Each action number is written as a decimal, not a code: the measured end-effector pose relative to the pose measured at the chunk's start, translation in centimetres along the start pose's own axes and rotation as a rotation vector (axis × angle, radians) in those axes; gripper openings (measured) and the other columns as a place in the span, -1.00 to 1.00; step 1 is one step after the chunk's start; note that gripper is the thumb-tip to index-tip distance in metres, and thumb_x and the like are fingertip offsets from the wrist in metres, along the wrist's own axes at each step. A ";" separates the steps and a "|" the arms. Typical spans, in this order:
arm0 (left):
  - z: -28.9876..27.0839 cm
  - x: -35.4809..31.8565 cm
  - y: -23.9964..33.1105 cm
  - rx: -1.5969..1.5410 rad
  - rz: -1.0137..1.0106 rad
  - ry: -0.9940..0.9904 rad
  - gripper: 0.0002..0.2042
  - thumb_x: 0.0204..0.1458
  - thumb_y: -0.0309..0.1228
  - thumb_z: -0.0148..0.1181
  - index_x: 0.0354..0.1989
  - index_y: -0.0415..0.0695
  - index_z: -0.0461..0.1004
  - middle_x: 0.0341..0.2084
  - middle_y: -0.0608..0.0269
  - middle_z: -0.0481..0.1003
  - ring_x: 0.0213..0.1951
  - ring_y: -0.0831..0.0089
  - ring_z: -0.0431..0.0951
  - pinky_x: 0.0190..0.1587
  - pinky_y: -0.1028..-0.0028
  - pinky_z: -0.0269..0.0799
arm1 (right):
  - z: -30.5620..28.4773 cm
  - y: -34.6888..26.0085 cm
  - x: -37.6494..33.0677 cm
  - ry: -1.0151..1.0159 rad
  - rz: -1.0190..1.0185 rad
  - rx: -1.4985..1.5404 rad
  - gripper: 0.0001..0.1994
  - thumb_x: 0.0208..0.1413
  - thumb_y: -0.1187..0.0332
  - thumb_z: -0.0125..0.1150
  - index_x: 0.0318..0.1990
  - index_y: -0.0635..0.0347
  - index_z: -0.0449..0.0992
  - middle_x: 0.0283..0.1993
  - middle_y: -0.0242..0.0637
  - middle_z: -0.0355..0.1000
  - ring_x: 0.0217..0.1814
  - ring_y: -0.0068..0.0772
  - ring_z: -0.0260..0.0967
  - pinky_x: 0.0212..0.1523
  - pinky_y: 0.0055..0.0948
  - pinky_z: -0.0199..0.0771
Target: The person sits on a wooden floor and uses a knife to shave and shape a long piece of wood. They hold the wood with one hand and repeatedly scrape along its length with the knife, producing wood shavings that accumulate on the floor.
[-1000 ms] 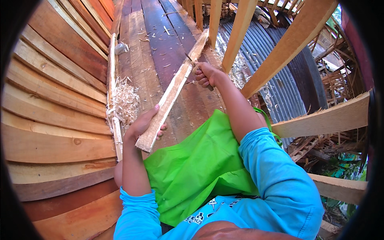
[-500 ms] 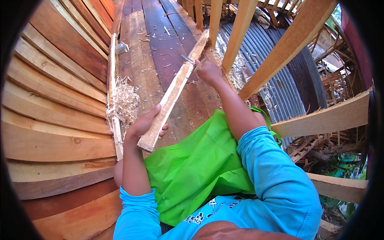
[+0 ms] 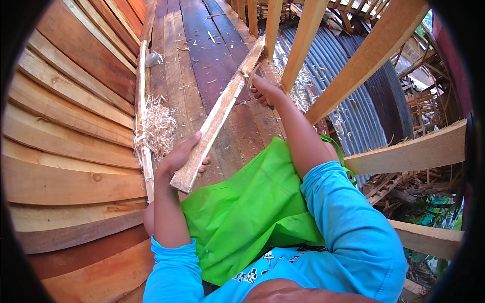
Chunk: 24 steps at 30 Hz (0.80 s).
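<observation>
A long pale wood strip (image 3: 214, 120) slants from my lap up toward the railing posts, its far end down by the floor boards. My left hand (image 3: 181, 155) is wrapped round its near end, thumb on top and fingertips showing beneath. My right hand (image 3: 263, 91) is closed beside the upper part of the strip, on its right edge. It grips a knife whose blade is mostly hidden at this angle; a thin curled sliver shows by the fingers. A bright green apron (image 3: 252, 197) covers my lap below the strip.
Wood shavings (image 3: 157, 126) heap against a narrow rail (image 3: 142, 116) along the plank wall (image 3: 70, 146) on the left. More curls lie on the floorboards (image 3: 202, 65). On the right stand wooden posts (image 3: 304, 40), with corrugated metal sheets (image 3: 333, 86) beyond and below.
My right hand has turned and slid slightly down along the strip, and the blade that showed has gone mostly out of sight. The strip's near end has shifted slightly left.
</observation>
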<state>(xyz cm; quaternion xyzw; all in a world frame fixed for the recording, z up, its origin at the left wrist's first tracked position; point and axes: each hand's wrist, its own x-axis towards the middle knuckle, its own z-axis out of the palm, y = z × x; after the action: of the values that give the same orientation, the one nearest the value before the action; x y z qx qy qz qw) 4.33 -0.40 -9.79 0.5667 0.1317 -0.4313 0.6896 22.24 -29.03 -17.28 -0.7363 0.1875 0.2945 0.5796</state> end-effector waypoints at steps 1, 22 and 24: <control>0.0 0.0 0.0 0.000 0.001 0.003 -0.59 0.26 0.01 -0.20 0.00 -0.09 0.21 -0.59 0.21 0.39 -0.66 0.45 0.40 -0.60 0.44 0.39 | 0.2 0.0 -0.3 0.141 -0.075 -0.133 -0.43 0.09 -0.27 -0.01 -0.64 0.06 0.32 -0.74 -0.47 0.09 -0.77 -0.53 0.01 -0.75 -0.44 -0.02; 1.1 -0.1 -0.2 0.062 0.034 0.069 -0.62 0.26 0.00 -0.17 -0.03 -0.06 0.25 -0.61 0.23 0.34 -0.68 0.49 0.32 -0.61 0.48 0.32 | -1.8 0.7 3.2 -0.413 0.138 0.426 -0.46 0.24 -0.19 -0.23 -0.68 -0.11 -0.04 -0.76 -0.61 -0.18 -0.77 -0.69 -0.36 -0.79 -0.58 -0.42; 1.6 -0.1 0.1 0.061 0.035 0.079 -0.62 0.26 0.00 -0.17 -0.05 -0.06 0.26 -0.61 0.24 0.33 -0.68 0.50 0.31 -0.61 0.48 0.31 | -2.2 0.8 3.0 -0.402 0.119 0.421 -0.44 0.19 -0.24 -0.15 -0.69 -0.09 0.02 -0.75 -0.59 -0.15 -0.78 -0.68 -0.33 -0.79 -0.57 -0.38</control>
<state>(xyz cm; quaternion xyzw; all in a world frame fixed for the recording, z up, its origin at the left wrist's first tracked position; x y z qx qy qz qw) 3.83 -1.73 -9.17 0.6061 0.1358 -0.4003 0.6738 24.49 -31.19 -19.47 -0.5144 0.1688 0.4224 0.7269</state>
